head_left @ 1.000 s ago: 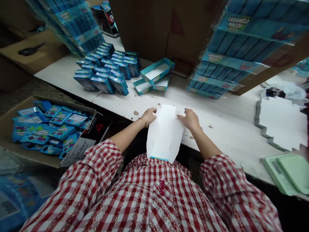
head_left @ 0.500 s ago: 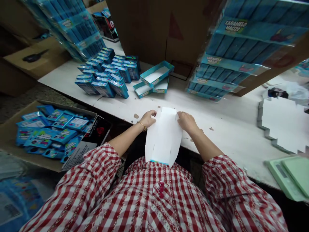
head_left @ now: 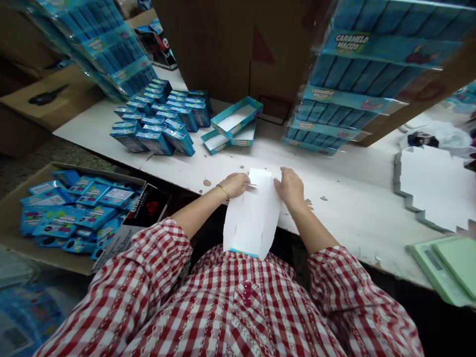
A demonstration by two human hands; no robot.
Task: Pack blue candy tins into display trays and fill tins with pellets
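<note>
A white cardboard tray blank (head_left: 251, 213) lies with its plain side up, partly over the table's front edge and reaching back to my shirt. My left hand (head_left: 238, 185) pinches a side flap at its far left corner, and that flap is bent inward. At the far right corner my right hand (head_left: 290, 187) has its thumb against the blank's edge, fingers curled; how firmly they grip is hard to see. Beyond the blank stand folded blue trays (head_left: 238, 117), one resting across two others. Left of these, several small blue boxes (head_left: 159, 119) stand in rows.
An open carton (head_left: 85, 265) full of blue boxes stands at the left below the table. Wrapped stacks of filled trays (head_left: 334, 94) rise at the back right. More flat white blanks (head_left: 435, 188) and a green scale (head_left: 446, 267) lie at the right.
My left hand has moved inward to the right, folding the far left flap over. My right hand has shifted slightly and its fingers have lifted a little. The view has turned slightly.
</note>
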